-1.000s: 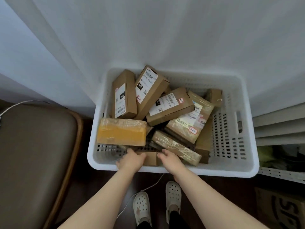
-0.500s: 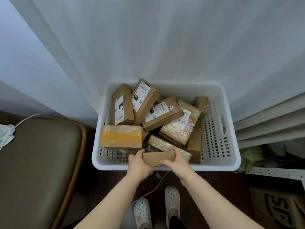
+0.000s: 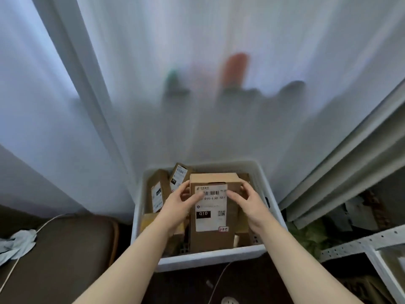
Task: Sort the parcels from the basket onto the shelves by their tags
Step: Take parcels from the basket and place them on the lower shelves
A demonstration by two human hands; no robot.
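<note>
— How are the person's hands placed?
— Both bare arms reach forward. The left hand [image 3: 178, 207] and the right hand [image 3: 248, 206] hold one held parcel [image 3: 211, 238] upright between them. Each thumb lies on its white label [image 3: 210, 222], and the fingers [image 3: 245, 189] curl round the side edges, clamped on the box.
— Where is that box?
— Over the near side of the white basket [image 3: 210, 261]. A small red-edged tag [image 3: 223, 228] sits at the label's lower right corner, too small to read.
— What does the basket hold?
— Three other boxes show. A leaning parcel [image 3: 158, 189] and a rear parcel [image 3: 178, 177], both brown and labelled, are at the far left corner. A yellow parcel [image 3: 149, 222] is by the left wall. The held box hides the rest.
</note>
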